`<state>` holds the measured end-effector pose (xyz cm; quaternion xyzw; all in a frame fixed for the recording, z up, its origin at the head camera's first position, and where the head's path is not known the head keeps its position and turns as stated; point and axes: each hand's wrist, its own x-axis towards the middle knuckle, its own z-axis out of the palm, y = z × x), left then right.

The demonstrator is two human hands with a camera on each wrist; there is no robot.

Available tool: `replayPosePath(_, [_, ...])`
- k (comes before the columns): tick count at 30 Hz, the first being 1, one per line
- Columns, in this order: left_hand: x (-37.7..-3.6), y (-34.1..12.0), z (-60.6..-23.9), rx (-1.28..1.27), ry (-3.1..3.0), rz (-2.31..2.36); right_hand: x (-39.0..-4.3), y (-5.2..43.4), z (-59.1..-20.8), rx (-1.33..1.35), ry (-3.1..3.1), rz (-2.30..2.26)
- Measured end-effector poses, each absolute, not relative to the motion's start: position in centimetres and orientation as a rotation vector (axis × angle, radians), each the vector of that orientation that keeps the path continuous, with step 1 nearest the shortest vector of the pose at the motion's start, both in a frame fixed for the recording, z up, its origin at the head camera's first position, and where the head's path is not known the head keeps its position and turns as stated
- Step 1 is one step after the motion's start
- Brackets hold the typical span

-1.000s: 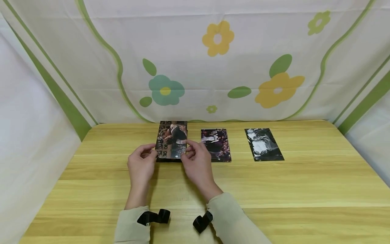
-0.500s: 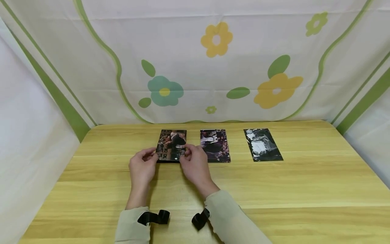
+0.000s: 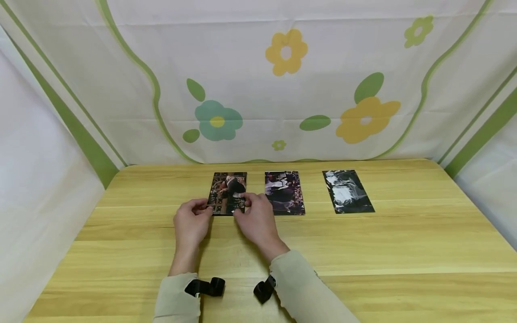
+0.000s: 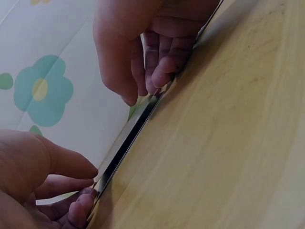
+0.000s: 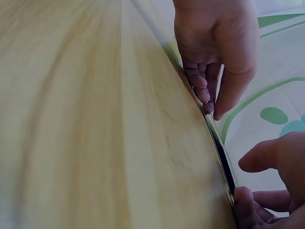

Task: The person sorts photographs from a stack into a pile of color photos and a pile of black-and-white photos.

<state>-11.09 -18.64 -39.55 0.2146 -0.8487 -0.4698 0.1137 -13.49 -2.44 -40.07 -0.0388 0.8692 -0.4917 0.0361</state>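
Note:
A colour photo (image 3: pixel 227 192) lies at the back left of the wooden table (image 3: pixel 363 251), almost flat on it. My left hand (image 3: pixel 207 209) pinches its near left corner and my right hand (image 3: pixel 241 208) pinches its near right corner. The left wrist view shows the photo's edge (image 4: pixel 127 143) just above the wood, with my left hand (image 4: pixel 86 183) holding it between thumb and fingers and my right hand (image 4: pixel 145 90) at the far end. In the right wrist view the photo's edge (image 5: pixel 218 145) runs from my right hand (image 5: pixel 240 179) to my left hand (image 5: pixel 212 107).
Two more photos lie flat in the same row: a colour one (image 3: pixel 284 192) just right of my right hand and a black-and-white one (image 3: pixel 347 191) further right. A flowered cloth (image 3: pixel 282 89) closes off the back and sides. Black straps (image 3: pixel 203 287) sit at my cuffs.
The photo, held tilted up off the table a second ago, has come down nearly flat. Both hands have sunk with it and still pinch its near corners.

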Motion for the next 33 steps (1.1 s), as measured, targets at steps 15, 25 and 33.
replayPosePath(15, [-11.0, -18.8, -39.2, 0.655, -2.494, -1.407, -13.3, -2.3, -39.8, -0.11, 2.652, -1.529])
replayPosePath(25, [-10.8, -18.0, -37.9, 0.587, -2.496, -1.434, -12.3, 0.0, -38.1, -0.176, 2.487, -1.864])
replayPosePath(33, [-10.4, -14.2, -36.6, 0.336, -2.48, -1.571, -11.9, 4.6, -37.4, -0.065, 2.507, -1.974])
